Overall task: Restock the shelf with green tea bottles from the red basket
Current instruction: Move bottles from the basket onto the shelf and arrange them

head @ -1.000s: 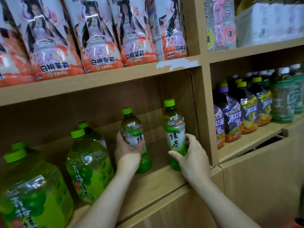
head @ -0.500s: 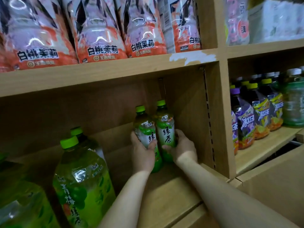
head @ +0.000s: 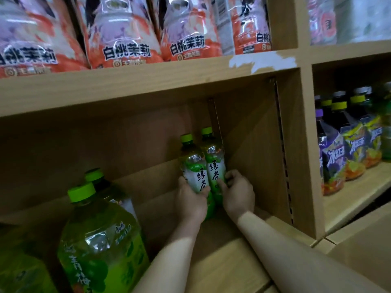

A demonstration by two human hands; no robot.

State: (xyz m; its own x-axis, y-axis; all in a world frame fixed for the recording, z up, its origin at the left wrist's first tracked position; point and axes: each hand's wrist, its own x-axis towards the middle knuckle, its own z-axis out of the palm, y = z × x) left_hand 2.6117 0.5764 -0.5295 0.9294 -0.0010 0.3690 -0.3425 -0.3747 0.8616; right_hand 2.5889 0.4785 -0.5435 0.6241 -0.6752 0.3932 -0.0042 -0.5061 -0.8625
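Two touching green tea bottles (head: 214, 163) — left hand (head: 190, 203) curled round one, right hand (head: 238, 193) round the other.

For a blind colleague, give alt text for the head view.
Left hand grips the left green tea bottle, right hand the right bottle, side by side in the back right corner of a wooden shelf; large green jugs stand left.
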